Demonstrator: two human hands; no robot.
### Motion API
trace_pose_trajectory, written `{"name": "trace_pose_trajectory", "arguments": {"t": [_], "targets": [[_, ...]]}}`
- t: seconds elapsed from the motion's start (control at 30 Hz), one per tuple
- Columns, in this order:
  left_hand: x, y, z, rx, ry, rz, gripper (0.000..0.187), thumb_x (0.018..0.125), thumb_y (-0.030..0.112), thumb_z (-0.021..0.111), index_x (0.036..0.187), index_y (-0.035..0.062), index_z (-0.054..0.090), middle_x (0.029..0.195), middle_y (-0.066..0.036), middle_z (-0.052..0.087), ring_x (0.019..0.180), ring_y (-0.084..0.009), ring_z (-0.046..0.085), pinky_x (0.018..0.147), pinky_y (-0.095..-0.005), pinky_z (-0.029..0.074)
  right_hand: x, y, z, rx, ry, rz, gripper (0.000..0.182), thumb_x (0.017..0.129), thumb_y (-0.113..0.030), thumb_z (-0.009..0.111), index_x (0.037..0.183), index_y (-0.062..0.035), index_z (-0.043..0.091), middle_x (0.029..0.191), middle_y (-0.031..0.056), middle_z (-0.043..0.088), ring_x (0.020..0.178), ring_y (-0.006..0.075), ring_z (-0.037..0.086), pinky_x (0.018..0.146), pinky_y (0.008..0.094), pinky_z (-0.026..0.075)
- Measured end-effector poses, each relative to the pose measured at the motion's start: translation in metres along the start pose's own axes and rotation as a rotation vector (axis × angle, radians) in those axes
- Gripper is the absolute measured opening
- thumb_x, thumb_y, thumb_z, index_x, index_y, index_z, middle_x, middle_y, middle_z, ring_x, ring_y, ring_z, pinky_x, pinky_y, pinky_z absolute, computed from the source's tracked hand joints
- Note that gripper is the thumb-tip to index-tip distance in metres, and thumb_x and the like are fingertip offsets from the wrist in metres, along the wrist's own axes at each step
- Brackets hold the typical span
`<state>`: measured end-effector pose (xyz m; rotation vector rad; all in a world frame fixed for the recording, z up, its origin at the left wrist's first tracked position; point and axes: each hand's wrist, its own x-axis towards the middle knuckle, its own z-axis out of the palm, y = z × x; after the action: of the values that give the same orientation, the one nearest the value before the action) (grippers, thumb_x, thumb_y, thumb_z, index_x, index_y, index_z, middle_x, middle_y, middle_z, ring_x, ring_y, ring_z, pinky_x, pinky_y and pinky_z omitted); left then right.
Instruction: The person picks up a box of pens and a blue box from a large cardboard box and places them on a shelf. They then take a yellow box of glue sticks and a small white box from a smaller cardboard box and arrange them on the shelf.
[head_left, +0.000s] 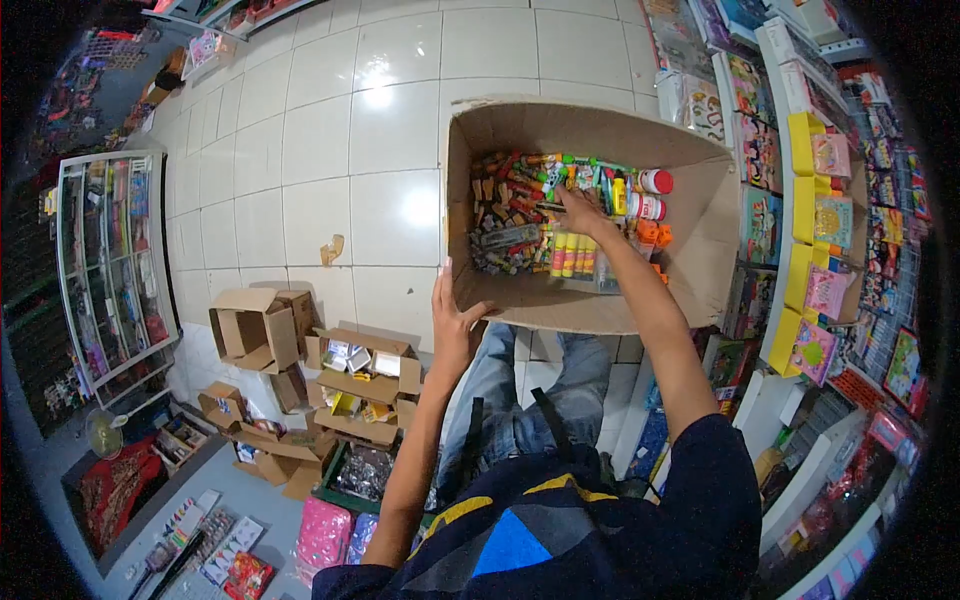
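Observation:
A large open cardboard box [690, 285] stands on the tiled floor in front of me, with many small stationery items inside. My left hand [460, 318] grips its near left corner, thumb over the rim and fingers along the outer side. My right hand [582, 214] reaches into the box, its fingers bent down among the items; what they hold is too small to make out. Close to the fingertips lies a green-and-white tube [555, 180]. Yellow glue sticks [569, 256] stand in a row below the hand. White jars with red lids [648, 206] sit to its right.
Smaller open cartons [255, 330] and a dark green crate [345, 495] are at lower left. A glass display case [115, 270] stands far left. Shelves with packaged goods [830, 220] line the right side, near the box. A brown scrap [332, 250] lies on the floor.

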<state>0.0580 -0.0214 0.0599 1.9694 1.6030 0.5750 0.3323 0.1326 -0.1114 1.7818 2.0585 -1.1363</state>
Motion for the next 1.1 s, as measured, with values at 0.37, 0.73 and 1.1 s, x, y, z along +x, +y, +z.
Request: {"name": "trace_pose_trajectory", "arguments": {"t": [0.37, 0.73, 1.1], "targets": [[0.001, -0.001, -0.008, 0.019, -0.058, 0.055, 0.027, 0.064, 0.003, 0.074, 0.088, 0.0141, 0.070, 0.138, -0.012, 0.036, 0.131, -0.0430, 0.024, 0.106, -0.0510, 0.029, -0.029, 0.000, -0.034, 1.912, 0.162, 0.102, 0.042, 0.091, -0.042, 0.046, 0.103, -0.0027, 0.052, 0.085, 0.0110, 0.063, 0.065, 0.0208, 0.062, 0.058, 0.0322, 0.053], [-0.001, 0.000, -0.006, -0.011, -0.016, 0.027, 0.025, 0.064, 0.003, 0.069, 0.086, 0.0151, 0.070, 0.133, -0.010, 0.042, 0.129, -0.0421, 0.027, 0.106, -0.0504, 0.028, -0.053, -0.031, -0.003, 0.645, 0.343, -0.164, 0.071, 0.080, -0.036, 0.069, 0.138, -0.0125, 0.035, 0.112, 0.0186, 0.059, 0.103, 0.0308, 0.057, 0.086, 0.0417, 0.046], [-0.001, -0.003, -0.007, -0.016, -0.025, 0.056, 0.027, 0.062, 0.002, 0.071, 0.086, 0.0151, 0.070, 0.135, -0.009, 0.040, 0.130, -0.0422, 0.026, 0.106, -0.0501, 0.028, -0.046, -0.025, 0.015, 0.585, 0.303, -0.182, 0.063, 0.073, -0.019, 0.076, 0.126, -0.0045, 0.046, 0.113, 0.0180, 0.061, 0.099, 0.0277, 0.061, 0.087, 0.0375, 0.046]]}}
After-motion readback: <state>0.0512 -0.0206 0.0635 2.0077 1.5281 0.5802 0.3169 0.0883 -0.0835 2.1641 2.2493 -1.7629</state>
